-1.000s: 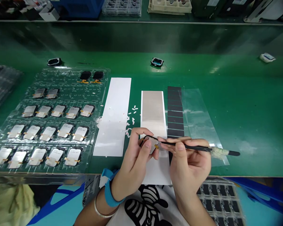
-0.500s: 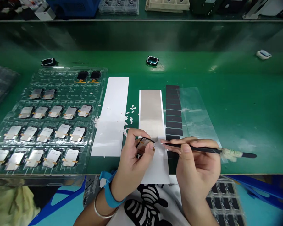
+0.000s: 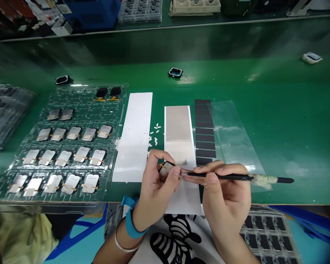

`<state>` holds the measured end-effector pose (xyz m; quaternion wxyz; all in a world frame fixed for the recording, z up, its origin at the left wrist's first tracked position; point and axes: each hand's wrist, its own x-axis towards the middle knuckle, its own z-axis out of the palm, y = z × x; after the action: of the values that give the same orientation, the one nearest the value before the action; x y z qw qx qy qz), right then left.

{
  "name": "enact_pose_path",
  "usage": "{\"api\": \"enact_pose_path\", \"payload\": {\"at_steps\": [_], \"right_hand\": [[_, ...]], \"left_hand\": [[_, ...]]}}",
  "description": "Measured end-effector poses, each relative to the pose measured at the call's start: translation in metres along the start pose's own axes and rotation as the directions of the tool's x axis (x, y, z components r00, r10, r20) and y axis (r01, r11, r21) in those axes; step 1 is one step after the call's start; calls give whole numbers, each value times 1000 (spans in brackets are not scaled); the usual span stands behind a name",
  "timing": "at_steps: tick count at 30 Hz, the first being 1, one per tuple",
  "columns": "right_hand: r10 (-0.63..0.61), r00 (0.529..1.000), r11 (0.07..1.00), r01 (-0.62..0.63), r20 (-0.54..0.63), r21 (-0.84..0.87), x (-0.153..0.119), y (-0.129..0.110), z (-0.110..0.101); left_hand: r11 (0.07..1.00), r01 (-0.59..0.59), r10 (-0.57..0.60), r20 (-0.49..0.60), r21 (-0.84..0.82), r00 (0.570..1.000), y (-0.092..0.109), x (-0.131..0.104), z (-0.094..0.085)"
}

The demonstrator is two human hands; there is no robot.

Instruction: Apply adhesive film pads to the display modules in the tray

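Observation:
Pinched between the thumb and fingers of my left hand [image 3: 156, 185] is a small dark-rimmed screen part [image 3: 165, 168], with its pale back showing. My right hand [image 3: 227, 198] is closed on black tweezers [image 3: 233, 177] that have a frayed wrap near the far end. The tweezer tips touch or nearly touch the right edge of the screen part; the exact contact is hidden by my fingers. Beneath both hands lies a sheet with a grey-beige strip [image 3: 178, 134]. To its left is a white sheet [image 3: 136, 135], with small white scraps [image 3: 156, 140] between them.
A clear tray [image 3: 114, 110] at the left holds several screen parts. Right of centre lie a black strip [image 3: 205, 126] and a transparent film [image 3: 233, 135]. Small frames [image 3: 175, 72] [image 3: 63, 80] and a white piece [image 3: 311, 57] sit at the back, below a shelf [image 3: 154, 28].
My right hand has moved left, bringing the tweezer tips from a gap away to the edge of the screen part. The camera view has shifted and tilted slightly.

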<state>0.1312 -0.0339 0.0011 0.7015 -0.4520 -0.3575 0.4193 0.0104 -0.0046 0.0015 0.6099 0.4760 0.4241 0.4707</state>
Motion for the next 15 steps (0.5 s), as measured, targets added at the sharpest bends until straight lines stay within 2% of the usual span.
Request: {"api": "enact_pose_path", "payload": {"at_steps": [10, 15], "right_hand": [[14, 999, 1000, -14, -32, 2, 2, 0, 0], [-8, 999, 1000, 8, -32, -5, 6, -1, -3]], "left_hand": [[1000, -18, 18, 14, -16, 1000, -3, -3, 1], [1000, -6, 7, 73, -13, 997, -4, -6, -3]]}}
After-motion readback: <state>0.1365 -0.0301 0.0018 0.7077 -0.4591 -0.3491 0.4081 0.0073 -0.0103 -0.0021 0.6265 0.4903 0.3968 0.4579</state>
